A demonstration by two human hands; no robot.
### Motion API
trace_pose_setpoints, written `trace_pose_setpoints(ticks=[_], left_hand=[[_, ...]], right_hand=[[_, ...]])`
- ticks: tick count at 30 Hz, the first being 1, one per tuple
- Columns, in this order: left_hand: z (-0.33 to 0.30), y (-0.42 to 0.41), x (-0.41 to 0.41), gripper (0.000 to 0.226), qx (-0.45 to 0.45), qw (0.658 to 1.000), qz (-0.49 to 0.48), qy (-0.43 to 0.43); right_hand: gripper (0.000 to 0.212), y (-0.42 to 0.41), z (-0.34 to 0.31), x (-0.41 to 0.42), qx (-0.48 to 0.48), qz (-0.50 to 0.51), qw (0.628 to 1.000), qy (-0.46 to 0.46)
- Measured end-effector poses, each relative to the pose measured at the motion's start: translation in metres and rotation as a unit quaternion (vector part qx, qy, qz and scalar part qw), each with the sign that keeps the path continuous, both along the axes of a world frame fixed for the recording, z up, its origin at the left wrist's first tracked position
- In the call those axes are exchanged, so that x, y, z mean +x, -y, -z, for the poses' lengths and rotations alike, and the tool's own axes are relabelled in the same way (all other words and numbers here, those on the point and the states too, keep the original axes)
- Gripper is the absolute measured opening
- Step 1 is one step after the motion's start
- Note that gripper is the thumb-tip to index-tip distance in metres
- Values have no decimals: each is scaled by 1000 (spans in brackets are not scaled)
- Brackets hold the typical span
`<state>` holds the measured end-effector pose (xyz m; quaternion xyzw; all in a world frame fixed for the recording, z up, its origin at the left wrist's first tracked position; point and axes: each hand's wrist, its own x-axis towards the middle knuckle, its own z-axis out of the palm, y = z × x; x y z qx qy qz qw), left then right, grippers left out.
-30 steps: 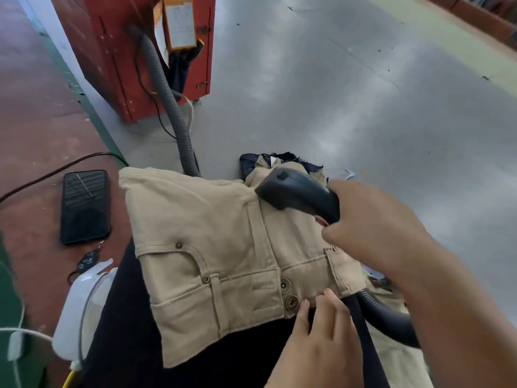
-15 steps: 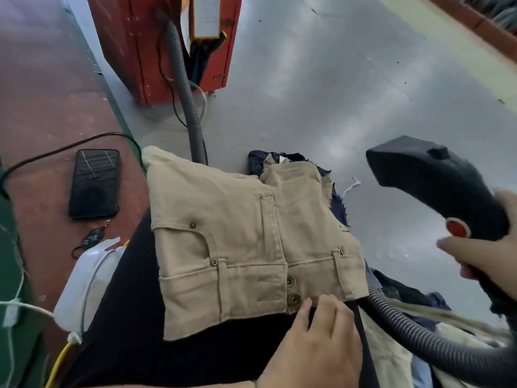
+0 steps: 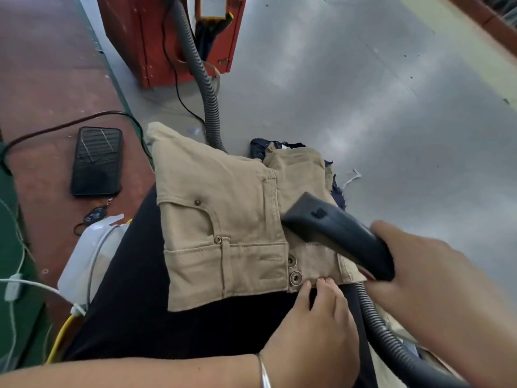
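- Lying flat on a black surface [image 3: 134, 303], the khaki trousers [image 3: 223, 219] are folded, with the waistband nearest the person, just beyond the left fingertips [image 3: 321, 284].
- The cloth is a sandy twill with stitched seams, a curved front pocket with small metal rivets, a belt loop and two round metal snap buttons [image 3: 295, 277] on the waistband.
- The lower snap sits just left of the left fingertips, nearly touching them.
- A dark blue cloth [image 3: 257, 144] peeps out from under the far end of the trousers, well beyond both sets of fingers.
- A white translucent plastic tank [image 3: 89, 256] stands well left of the left fingers, with a thin tube lying over it; what it holds cannot be told.
- The left hand [image 3: 316, 331] lies palm down, fingers close together and gently bent, their tips pressing on the waistband's near edge; the thumb is hidden.
- The right hand [image 3: 425, 275] grips the handle of a black nozzle [image 3: 330, 231], fingers curled round it and mostly hidden behind it.
- The nozzle's flat mouth rests on the trousers beside the fly seam, just beyond the left fingertips and to their right.
- A grey ribbed hose [image 3: 391, 340] runs from the handle, passing below the right fingers.
- A dark phone [image 3: 96, 161] lies face up far to the left of the fingers.
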<state>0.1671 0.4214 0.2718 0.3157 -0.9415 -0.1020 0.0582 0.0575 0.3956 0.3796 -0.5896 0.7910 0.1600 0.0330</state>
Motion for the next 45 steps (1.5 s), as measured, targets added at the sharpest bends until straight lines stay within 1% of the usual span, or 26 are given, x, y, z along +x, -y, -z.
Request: trace_pose_setpoints(ticks=[3, 5, 7, 9, 11, 12, 14, 16, 17, 18, 20, 21, 22, 23, 25, 28, 29, 31, 32, 35, 36, 38, 40, 42, 43, 45], left_hand=[[-1, 2, -1, 56, 17, 1000, -22, -1], [0, 1, -1, 49, 24, 1000, -16, 2], [-1, 1, 0, 45, 36, 999, -7, 2], [2, 1, 1, 46, 27, 1000, -2, -3], [2, 2, 2, 58, 24, 1000, -13, -6], [2, 3, 2, 62, 18, 1000, -15, -5], [4, 2, 0, 49, 9, 1000, 1, -5], [5, 2, -3, 43, 31, 999, 10, -5], [6, 1, -5, 43, 42, 999, 7, -7], [6, -1, -6, 43, 48, 999, 3, -11], [7, -1, -7, 41, 52, 998, -2, -22], [6, -2, -7, 41, 48, 999, -4, -23], [8, -2, -6, 42, 39, 999, -5, -21], [8, -2, -6, 47, 33, 999, -9, -18], [6, -1, -4, 60, 29, 999, -24, -6], [2, 0, 1, 48, 22, 1000, -8, 2], [1, 1, 2, 52, 24, 1000, -8, 6], [-1, 1, 2, 69, 10, 1000, -23, 17], [-2, 2, 3, 70, 4, 1000, -22, 20], [-3, 2, 6, 49, 22, 999, 16, 26], [-2, 2, 7, 49, 24, 999, 20, 29], [0, 3, 8, 55, 10, 999, 17, 31], [0, 3, 8, 63, 5, 1000, 6, 24], [-1, 5, 8, 74, -1, 1000, -5, 22], [-1, 5, 8, 77, -6, 1000, -6, 23], [0, 6, 7, 79, -10, 1000, -4, 17]], right_hand=[[25, 36, 6, -4, -77, 18, 996, 44], [21, 56, 5, -16, -120, 48, 989, 74], [26, 62, -2, -30, -169, 64, 976, 121], [34, 48, -13, -46, -205, 64, 962, 167], [38, 25, -17, -65, -193, 47, 966, 169], [40, 8, -17, -73, -163, 58, 969, 174], [38, -26, 2, -95, -97, 82, 978, 166], [17, -48, 20, -93, -61, 103, 985, 127], [12, -53, 24, -84, -23, 120, 986, 111], [12, -55, 24, -77, 17, 119, 990, 79], [28, -46, 13, -52, 69, 73, 995, 3], [35, -42, 1, -37, 79, 78, 994, 17], [37, -40, -9, -25, 61, 71, 995, 38], [34, -32, -14, -15, 33, 64, 996, 57], [36, -19, -18, -7, 28, 63, 995, 72], [35, 6, -7, -1, 37, 40, 998, 45], [31, 16, -3, -2, 19, 30, 998, 44], [24, 37, 4, -6, -30, 13, 998, 58], [22, 46, 6, -9, -53, 17, 996, 73], [17, 63, 4, -24, -115, 51, 986, 106], [20, 62, 1, -30, -145, 63, 982, 109], [30, 50, -6, -46, -195, 86, 970, 122], [36, 27, -13, -69, -223, 111, 955, 162], [42, 1, -16, -91, -220, 133, 948, 188], [43, -10, -11, -101, -188, 142, 955, 183], [37, -21, 0, -110, -94, 104, 979, 150]])
